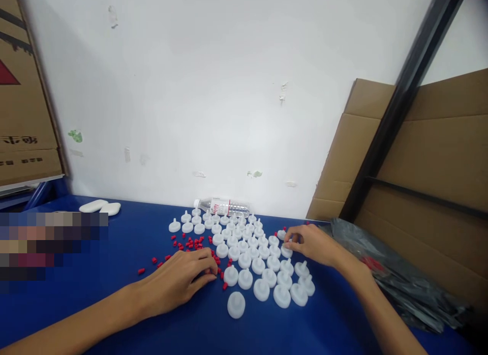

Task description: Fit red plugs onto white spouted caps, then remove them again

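Several white round caps with thin spouts, like small funnels, stand in a loose cluster on the blue table. Small red plastic caps lie scattered to the cluster's left. Over these rests my left hand, its fingers curled and thumb and fingertip close together; whatever they pinch is hidden. At the cluster's right side, my right hand has thumb and fingers closed at the spout of a white spouted cap, which the fingertips partly cover. One white spouted cap sits apart near the front.
A clear plastic bottle lies behind the cluster against the wall. Two white oval objects are at the back left. Grey plastic bags are heaped at the right beside cardboard and a dark metal post.
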A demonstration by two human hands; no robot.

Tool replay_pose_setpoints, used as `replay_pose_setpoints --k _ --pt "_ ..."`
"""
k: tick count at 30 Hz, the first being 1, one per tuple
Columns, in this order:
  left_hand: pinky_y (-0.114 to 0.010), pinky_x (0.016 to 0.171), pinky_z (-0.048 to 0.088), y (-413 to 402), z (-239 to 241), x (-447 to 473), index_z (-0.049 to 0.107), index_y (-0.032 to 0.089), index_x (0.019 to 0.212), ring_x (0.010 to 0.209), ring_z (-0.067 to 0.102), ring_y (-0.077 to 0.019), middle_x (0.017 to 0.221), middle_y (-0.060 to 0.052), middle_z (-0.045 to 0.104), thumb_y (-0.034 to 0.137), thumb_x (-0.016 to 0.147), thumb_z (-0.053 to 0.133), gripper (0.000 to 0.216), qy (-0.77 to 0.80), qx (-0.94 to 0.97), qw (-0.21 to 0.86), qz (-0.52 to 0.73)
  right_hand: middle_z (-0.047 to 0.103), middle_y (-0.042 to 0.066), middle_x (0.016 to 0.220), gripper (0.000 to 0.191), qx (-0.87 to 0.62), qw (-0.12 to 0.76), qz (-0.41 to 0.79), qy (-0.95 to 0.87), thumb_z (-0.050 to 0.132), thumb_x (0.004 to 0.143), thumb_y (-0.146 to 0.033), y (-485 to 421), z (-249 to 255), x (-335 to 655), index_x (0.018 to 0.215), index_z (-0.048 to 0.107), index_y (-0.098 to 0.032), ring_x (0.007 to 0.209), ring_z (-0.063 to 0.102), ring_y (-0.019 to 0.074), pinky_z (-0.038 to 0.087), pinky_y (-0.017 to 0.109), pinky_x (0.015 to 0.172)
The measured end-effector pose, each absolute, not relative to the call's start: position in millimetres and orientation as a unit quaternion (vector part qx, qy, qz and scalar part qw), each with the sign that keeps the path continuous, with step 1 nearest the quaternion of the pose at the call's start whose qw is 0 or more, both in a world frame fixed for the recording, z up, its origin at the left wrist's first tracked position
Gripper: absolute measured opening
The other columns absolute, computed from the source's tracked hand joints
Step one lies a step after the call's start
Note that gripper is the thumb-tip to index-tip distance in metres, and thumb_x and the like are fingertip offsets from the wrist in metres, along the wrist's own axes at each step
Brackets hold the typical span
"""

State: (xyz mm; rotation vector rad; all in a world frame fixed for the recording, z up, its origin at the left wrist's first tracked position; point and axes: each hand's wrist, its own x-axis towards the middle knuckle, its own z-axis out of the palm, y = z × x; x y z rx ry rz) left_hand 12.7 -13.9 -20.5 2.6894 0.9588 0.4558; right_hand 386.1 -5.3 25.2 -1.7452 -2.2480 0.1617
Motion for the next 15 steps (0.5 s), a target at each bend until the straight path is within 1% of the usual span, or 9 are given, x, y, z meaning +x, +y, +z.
replay_pose_setpoints --k 3,5,8,12,15 --pt "-0.026 0.068 0.04 -16 -20 12 0.063 0.028 0.107 0.084 0.064 -0.0155 0.105 0.001 0.065 0.03 0.1 0.052 0.013 0.347 0.917 0.105 0.165 0.074 0.004 0.082 0.027 -0.611 0.167 0.03 -0.773 0.057 0.09 -0.046 -9 32 382 0.09 0.075 -0.025 0.072 0.064 0.0199 0.039 0.03 0.063" --pt "-0.026 0.069 0.041 -17 -20 12 0.064 0.028 0.108 0.086 0.064 -0.0167 0.106 0.0 0.065 0.03 0.098 0.056 0.013 0.361 0.913 0.093 0.168 0.075 0.003 0.085 0.031 -0.602 0.17 0.04 -0.779 0.056 0.091 -0.049 -10 35 379 0.097 0.075 -0.026 0.073 0.064 0.0198 0.04 0.03 0.065" --pt "-0.026 0.071 0.042 -15 -21 10 0.065 0.027 0.104 0.088 0.065 -0.0166 0.108 0.0 0.065 0.03 0.099 0.054 0.012 0.364 0.912 0.096 0.166 0.075 0.003 0.091 0.031 -0.58 0.147 0.077 -0.797 0.064 0.085 -0.048 -7 30 376 0.103 0.076 -0.027 0.08 0.064 0.0207 0.043 0.03 0.07" --pt "-0.025 0.072 0.043 -12 -23 10 0.065 0.026 0.101 0.087 0.065 -0.0157 0.107 0.0 0.065 0.029 0.103 0.046 0.02 0.35 0.916 0.101 0.165 0.075 0.003 0.095 0.035 -0.575 0.123 0.096 -0.803 0.07 0.079 -0.048 -2 18 376 0.106 0.076 -0.027 0.087 0.064 0.0232 0.044 0.031 0.075" --pt "-0.026 0.072 0.044 -12 -22 11 0.065 0.026 0.104 0.088 0.066 -0.0174 0.108 0.0 0.067 0.032 0.101 0.051 0.016 0.363 0.913 0.092 0.162 0.074 0.004 0.097 0.037 -0.572 0.116 0.104 -0.805 0.071 0.078 -0.049 0 13 375 0.109 0.075 -0.028 0.091 0.063 0.0245 0.044 0.032 0.076"
